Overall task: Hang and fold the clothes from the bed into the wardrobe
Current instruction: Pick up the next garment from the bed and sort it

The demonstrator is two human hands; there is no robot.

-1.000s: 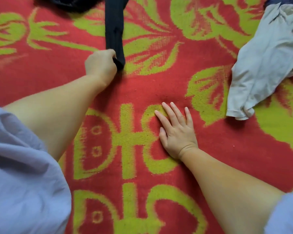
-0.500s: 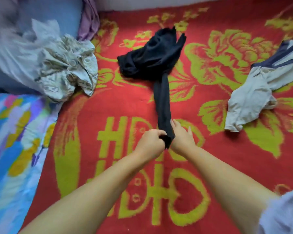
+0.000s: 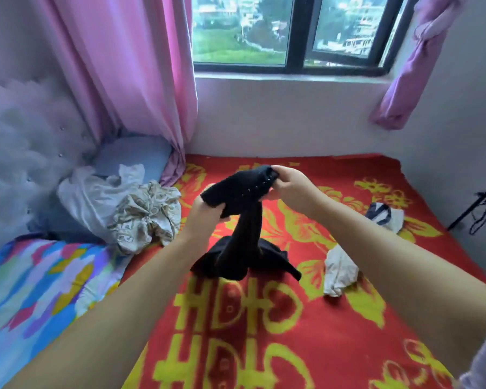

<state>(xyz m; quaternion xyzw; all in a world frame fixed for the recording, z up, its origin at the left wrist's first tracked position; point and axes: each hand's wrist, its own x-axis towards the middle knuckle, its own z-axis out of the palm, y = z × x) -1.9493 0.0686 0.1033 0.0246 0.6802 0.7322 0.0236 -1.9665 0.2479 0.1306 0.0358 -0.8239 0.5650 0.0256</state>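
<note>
A black garment (image 3: 244, 220) is lifted above the red and yellow blanket (image 3: 264, 332) on the bed. Its upper end is stretched between my hands and the rest hangs down to a heap on the blanket. My left hand (image 3: 201, 213) grips the lower left corner. My right hand (image 3: 288, 182) pinches the upper right edge. A crumpled white and beige pile of clothes (image 3: 129, 209) lies at the left. A white garment with dark trim (image 3: 345, 265) lies at the right.
A multicoloured sheet (image 3: 31, 290) covers the bed's left side, with a blue pillow (image 3: 129, 158) and a padded headboard (image 3: 20, 153) behind it. Pink curtains (image 3: 129, 66) flank the window (image 3: 289, 32). A black stand with cables (image 3: 483, 206) is at the right wall.
My hands have raised the black garment's end off the blanket and drawn apart, spreading it between them. The view has tilted up to show the window and wall.
</note>
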